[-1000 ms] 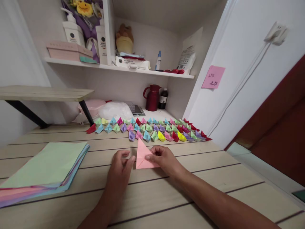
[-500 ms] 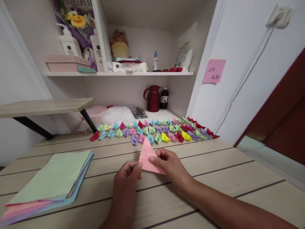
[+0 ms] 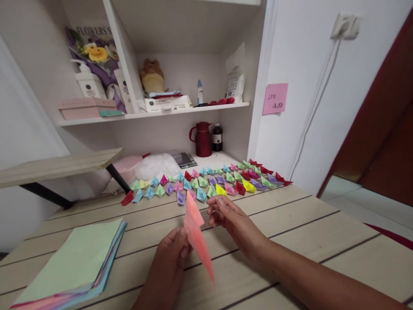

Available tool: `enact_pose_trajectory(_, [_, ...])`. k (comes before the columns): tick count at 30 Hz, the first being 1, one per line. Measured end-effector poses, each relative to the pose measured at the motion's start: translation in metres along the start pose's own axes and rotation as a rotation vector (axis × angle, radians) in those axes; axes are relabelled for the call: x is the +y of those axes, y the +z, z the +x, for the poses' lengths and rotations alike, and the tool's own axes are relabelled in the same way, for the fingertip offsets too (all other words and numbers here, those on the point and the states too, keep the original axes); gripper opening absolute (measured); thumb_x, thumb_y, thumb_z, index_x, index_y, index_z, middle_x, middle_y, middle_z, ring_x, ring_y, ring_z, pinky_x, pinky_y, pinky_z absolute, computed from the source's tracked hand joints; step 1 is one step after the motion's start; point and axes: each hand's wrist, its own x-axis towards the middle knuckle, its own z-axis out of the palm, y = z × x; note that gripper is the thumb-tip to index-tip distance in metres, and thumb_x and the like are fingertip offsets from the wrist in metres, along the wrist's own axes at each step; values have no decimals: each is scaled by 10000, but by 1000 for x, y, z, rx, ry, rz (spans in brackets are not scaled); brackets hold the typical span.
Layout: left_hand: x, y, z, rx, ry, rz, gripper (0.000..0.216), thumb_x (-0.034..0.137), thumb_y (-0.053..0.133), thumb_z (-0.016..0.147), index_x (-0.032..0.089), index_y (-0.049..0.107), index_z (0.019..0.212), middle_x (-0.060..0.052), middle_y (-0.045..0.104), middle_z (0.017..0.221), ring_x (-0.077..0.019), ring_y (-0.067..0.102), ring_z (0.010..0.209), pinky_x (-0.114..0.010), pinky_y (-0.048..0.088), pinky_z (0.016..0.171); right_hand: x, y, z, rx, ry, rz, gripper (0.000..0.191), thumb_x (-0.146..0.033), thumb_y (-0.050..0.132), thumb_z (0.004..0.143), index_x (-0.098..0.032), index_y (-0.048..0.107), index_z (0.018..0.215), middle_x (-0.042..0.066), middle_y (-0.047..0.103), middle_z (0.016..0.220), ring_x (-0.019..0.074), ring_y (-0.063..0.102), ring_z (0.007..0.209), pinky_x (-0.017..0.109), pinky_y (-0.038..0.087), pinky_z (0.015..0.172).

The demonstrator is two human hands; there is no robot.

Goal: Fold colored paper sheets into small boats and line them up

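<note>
A folded sheet of pink paper [image 3: 197,234] stands tilted above the table, pinched at its left edge by my left hand [image 3: 172,254]. Its narrow tip points up and away, and its lower end is smeared by motion. To its right, my right hand [image 3: 234,219] is apart from the paper, fingers loosely curved with nothing in them. Behind both hands, rows of small folded paper boats [image 3: 201,193] in many colours cover the back of the table.
A stack of coloured paper [image 3: 72,258] lies at the left on the slatted table [image 3: 277,275]. Behind it stands a small raised wooden shelf [image 3: 61,165]. A dark red jug [image 3: 203,140] and a dark bottle [image 3: 217,137] stand at the back, beneath a white shelf [image 3: 129,117].
My right hand has let go of the pink paper and moved slightly away. The paper has turned nearly edge-on in my left hand. The whole view has shifted a little.
</note>
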Motion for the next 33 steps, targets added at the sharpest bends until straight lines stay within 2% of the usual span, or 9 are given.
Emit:
enact_pose_trajectory(7, [4,8,-4,7,-25,46,314,367,790,670,160,562,613,61,398,548,-75,338,525,-208,321,527,-15,7,-13,-149,-4,-12,316,-452,559,907,-255,584,1153,47,570,1075,186,558,933,331,398,831])
enact_pose_trajectory(12, [1,5,-1,-24,-25,113,322,388,787,666,160,574,589,59,393,532,-84,327,524,-213,322,532,-23,8,-18,-160,-2,-25,342,-373,654,844,-254,579,1156,29,584,1020,181,546,947,325,408,871])
enact_pose_trajectory(16, [-2,1,1,-23,-6,169,277,397,769,691,162,625,663,71,362,528,-88,311,543,-207,322,556,-25,7,-17,-136,-4,-55,372,-322,676,806,-248,588,1160,27,590,992,177,552,908,338,426,871])
enact_pose_trajectory(24, [1,8,-2,26,8,323,329,455,786,619,158,646,628,52,437,511,-96,367,521,-224,343,550,-29,7,-17,-100,40,-74,426,-191,645,734,-243,571,1150,14,570,904,166,528,863,293,449,758])
enact_pose_trajectory(29, [-1,7,0,16,5,328,315,441,777,632,155,646,642,64,399,507,-87,319,515,-215,312,529,-29,8,-14,-60,30,-141,477,-67,568,618,-234,567,1065,-28,529,816,127,494,751,225,400,648])
enact_pose_trajectory(33, [-4,1,3,-4,11,313,311,419,752,682,160,597,610,69,380,528,-84,289,537,-201,287,524,-19,4,-11,-141,51,-157,487,-59,559,596,-225,530,1053,-45,524,769,100,465,650,193,344,569])
